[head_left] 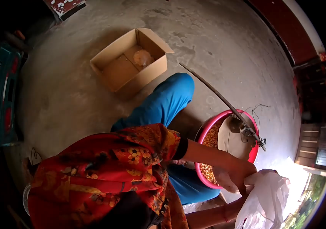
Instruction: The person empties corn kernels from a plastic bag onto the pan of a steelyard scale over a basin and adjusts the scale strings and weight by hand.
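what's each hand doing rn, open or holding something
Left hand: closed on the white plastic bag.
Right hand: mostly hidden by the bag, cannot tell.

Bag (267, 192), one. Thin plastic, white, part translucent. Condition: crumpled, creased throughout, bunched into folds at the left hand (244, 174). Pose: draped, the remainder hanging loose and spread. Position: just beside the rim of the pink tub (253, 153); contact with the floor cannot be determined. Contents indiscernible.

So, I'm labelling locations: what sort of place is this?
Perhaps a home's storage room, judging by the bare grey concrete floor, the open brown cardboard box and the round, pink-rimmed tub of small golden pieces.
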A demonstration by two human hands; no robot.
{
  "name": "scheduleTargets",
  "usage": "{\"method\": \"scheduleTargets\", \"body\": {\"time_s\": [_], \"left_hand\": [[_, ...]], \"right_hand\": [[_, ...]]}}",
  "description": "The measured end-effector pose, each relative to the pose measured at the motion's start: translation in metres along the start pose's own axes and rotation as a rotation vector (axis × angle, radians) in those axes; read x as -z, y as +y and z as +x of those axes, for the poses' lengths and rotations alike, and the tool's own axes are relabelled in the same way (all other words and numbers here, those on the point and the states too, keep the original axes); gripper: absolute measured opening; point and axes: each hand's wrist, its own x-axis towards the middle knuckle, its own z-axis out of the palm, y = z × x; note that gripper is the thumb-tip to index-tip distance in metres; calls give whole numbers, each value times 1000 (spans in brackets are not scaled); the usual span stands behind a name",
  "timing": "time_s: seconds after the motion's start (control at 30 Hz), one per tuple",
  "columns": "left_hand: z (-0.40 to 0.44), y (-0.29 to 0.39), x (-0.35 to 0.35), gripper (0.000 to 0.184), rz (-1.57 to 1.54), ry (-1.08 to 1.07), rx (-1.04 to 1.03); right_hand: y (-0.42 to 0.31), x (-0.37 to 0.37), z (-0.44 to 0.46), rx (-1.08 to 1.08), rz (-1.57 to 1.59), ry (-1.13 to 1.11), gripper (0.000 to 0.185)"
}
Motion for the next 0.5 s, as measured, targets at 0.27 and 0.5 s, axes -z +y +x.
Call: {"method": "scheduleTargets", "body": {"time_s": [0.27, 0.5], "left_hand": [[-48, -4, 90, 30, -222, 673, -181], [-215, 31, 224, 24, 32, 1276, 20]], "right_hand": [[-1, -29, 16, 69, 151, -310, 21], [-7, -34, 0, -105, 215, -512, 12]]}}
